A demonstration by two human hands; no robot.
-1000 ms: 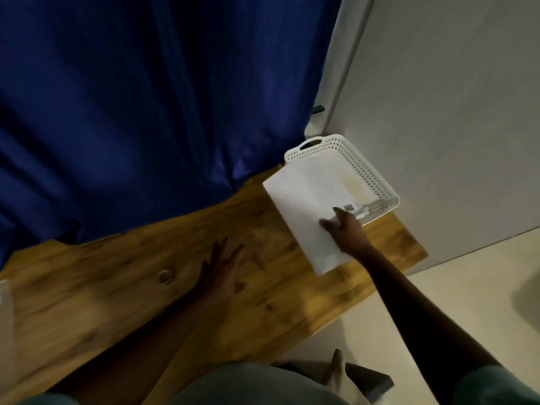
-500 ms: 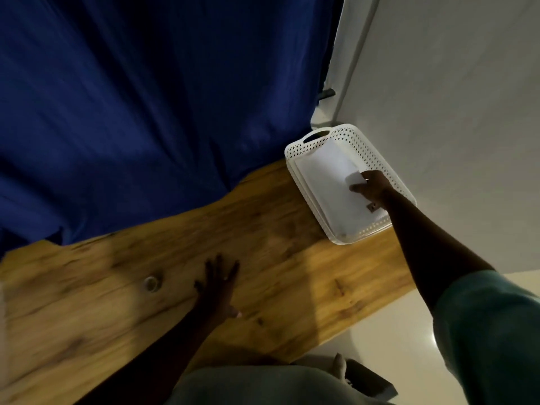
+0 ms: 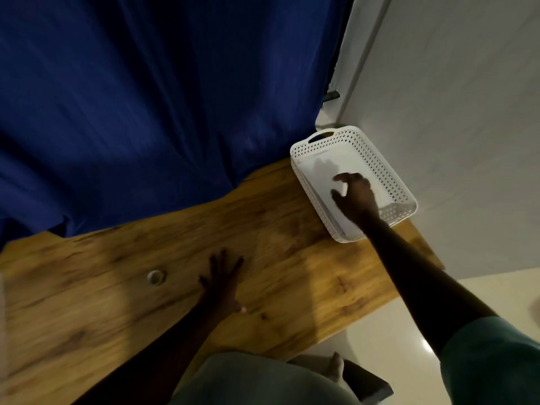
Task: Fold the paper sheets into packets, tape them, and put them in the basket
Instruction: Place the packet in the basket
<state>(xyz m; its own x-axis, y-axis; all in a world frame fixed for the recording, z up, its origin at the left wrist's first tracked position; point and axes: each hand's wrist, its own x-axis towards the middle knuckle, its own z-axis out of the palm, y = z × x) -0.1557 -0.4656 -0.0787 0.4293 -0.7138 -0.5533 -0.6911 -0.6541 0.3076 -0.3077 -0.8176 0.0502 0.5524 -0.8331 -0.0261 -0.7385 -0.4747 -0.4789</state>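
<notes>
A white perforated basket [image 3: 382, 168] stands at the right end of the wooden table [image 3: 117, 302], against the wall. A white folded paper packet [image 3: 324, 171] lies flat inside it. My right hand [image 3: 355, 197] hovers over the basket with fingers spread and loosely bent, holding nothing; it hides the packet's near part. My left hand [image 3: 223, 280] lies flat on the table's middle, fingers straight and spread.
A small clear tape roll [image 3: 155, 277] sits on the table left of my left hand. A dark blue curtain [image 3: 146, 97] hangs behind the table. A white wall [image 3: 453, 112] is at the right. Pale floor lies beyond the table's near right edge.
My right hand carried the packet from the table's edge into the basket, let it go, and now draws back above it. My left hand stayed flat on the table.
</notes>
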